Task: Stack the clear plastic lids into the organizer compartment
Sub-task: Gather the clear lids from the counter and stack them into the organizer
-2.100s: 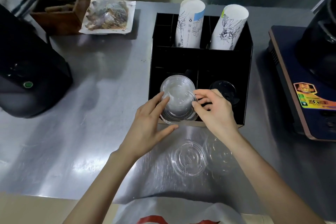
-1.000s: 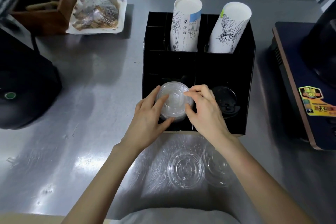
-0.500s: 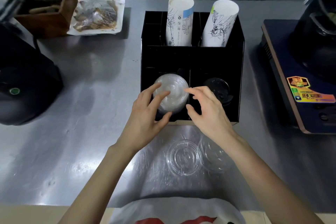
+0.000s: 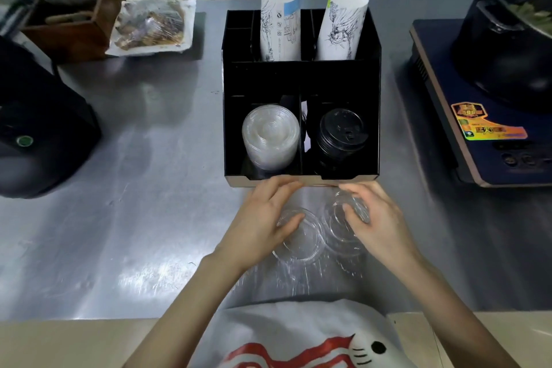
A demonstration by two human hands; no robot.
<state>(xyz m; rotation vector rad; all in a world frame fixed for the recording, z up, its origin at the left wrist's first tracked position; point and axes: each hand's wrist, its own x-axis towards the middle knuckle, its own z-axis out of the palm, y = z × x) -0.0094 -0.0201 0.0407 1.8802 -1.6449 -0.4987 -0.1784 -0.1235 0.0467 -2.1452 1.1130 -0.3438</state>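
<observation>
While stacked lids [image 4: 271, 136] fill the organizer [image 4: 301, 78], both hands [image 4: 263, 221] touch loose lids [image 4: 301, 240].

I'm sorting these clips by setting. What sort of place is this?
Probably a drinks counter or small cafe prep area. A black organizer on a steel counter holds printed paper cup sleeves, a stack of clear lids and black lids; a pot sits at the right.

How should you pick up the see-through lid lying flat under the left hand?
Grip the clear lid by its thin outer rim, coming down from above with thumb and fingers on opposite edges. It lies flat on the steel counter, so only the rim gives purchase; the domed middle looks slippery. The left hand already hovers over its left side.
</observation>
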